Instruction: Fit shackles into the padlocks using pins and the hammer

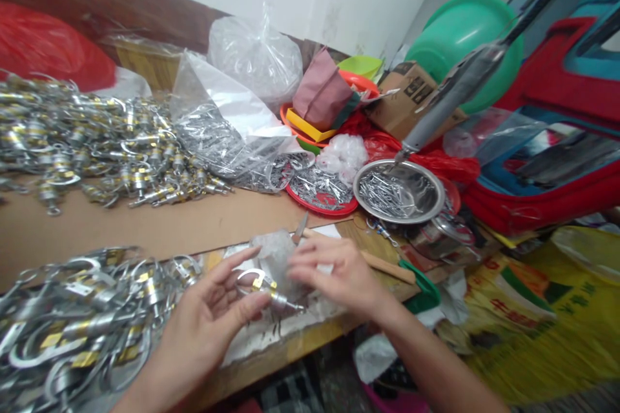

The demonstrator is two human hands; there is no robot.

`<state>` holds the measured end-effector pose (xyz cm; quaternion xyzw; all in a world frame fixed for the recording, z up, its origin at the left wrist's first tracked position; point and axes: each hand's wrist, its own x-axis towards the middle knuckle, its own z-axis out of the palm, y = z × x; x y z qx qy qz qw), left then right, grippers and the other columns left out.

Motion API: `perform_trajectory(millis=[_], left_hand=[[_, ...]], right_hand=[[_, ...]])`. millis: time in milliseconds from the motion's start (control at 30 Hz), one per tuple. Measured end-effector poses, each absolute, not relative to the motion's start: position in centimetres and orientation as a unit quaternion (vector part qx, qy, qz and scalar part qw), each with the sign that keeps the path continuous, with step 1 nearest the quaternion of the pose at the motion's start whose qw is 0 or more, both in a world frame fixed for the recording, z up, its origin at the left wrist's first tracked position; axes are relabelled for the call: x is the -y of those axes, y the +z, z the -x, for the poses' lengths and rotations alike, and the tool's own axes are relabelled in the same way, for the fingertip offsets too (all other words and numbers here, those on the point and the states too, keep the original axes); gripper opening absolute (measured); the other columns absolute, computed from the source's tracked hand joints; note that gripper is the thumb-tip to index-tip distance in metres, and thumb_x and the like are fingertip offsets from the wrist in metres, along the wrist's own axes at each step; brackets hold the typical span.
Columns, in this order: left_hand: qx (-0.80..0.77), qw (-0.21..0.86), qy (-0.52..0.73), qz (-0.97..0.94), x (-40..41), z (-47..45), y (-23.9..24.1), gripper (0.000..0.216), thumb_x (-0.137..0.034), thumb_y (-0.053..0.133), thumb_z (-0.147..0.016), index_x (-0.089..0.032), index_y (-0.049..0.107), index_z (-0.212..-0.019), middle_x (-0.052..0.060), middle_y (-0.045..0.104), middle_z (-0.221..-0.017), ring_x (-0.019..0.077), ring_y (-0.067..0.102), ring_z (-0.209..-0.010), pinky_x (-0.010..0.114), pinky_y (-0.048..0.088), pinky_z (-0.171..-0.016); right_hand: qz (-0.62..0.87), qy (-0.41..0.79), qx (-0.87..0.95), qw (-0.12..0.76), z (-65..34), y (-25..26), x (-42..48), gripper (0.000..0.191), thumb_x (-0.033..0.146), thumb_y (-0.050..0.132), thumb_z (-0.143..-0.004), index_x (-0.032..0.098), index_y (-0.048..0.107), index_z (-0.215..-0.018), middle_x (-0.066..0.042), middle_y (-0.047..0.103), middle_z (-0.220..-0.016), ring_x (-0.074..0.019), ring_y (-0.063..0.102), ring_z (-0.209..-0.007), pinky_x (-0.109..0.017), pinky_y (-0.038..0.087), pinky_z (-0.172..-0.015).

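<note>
My left hand (pixel 208 316) pinches a small silver and gold metal clasp (pixel 264 287) between thumb and fingers, just above the table's front edge. My right hand (pixel 334 274) hovers beside it, fingers curled over a crumpled clear plastic bag (pixel 274 251) and touching the clasp's end. A heap of similar metal clasps (pixel 72 322) lies left of my left hand. A second larger heap (pixel 97 142) covers the far left of the brown table (pixel 194 222).
A steel bowl (pixel 398 192) of small metal pins and a red plate (pixel 320 197) of parts sit at the right. A wooden-handled knife (pixel 368 258) lies by my right hand. Clear bags, a cardboard box, a green basin (pixel 465 32) and red stools crowd the back and right.
</note>
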<state>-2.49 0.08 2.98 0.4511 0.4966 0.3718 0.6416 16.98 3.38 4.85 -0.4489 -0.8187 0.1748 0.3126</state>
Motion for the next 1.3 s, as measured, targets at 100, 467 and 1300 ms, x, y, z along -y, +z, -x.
perform_trajectory(millis=[100,467,1300], left_hand=[[-0.464,0.685,0.349,-0.441,-0.9,2.8,3.5,0.063,-0.031,0.069,-0.068,-0.024,0.038,-0.122,-0.001,0.065,-0.082,0.0167,0.062,-0.078,0.025,0.047,-0.067],[-0.391,0.759,0.289,-0.434,-3.4,3.6,3.3,0.067,-0.016,0.070,-0.064,-0.023,0.030,-0.117,-0.003,0.056,-0.078,0.0120,0.055,-0.064,0.026,0.042,-0.059],[-0.347,0.772,0.327,-0.419,-2.9,3.5,2.4,0.050,-0.015,0.067,-0.067,-0.023,0.040,-0.109,-0.004,0.055,-0.074,0.0103,0.053,-0.059,0.025,0.042,-0.055]], right_hand=[[0.640,0.009,0.744,0.192,-20.6,4.7,-9.2,0.028,0.016,0.045,-0.086,0.020,0.061,-0.108,-0.006,0.064,-0.106,-0.0153,0.058,-0.098,-0.027,0.045,-0.085],[0.672,0.032,0.738,0.048,-23.9,2.3,-18.3,0.029,0.029,0.054,-0.085,0.013,0.053,-0.109,-0.007,0.057,-0.107,-0.0195,0.057,-0.094,-0.042,0.046,-0.082],[0.390,0.018,0.865,0.315,-13.4,2.5,1.6,0.029,0.005,0.035,-0.086,0.009,0.060,-0.100,-0.012,0.064,-0.088,-0.0201,0.056,-0.086,-0.034,0.049,-0.074]])
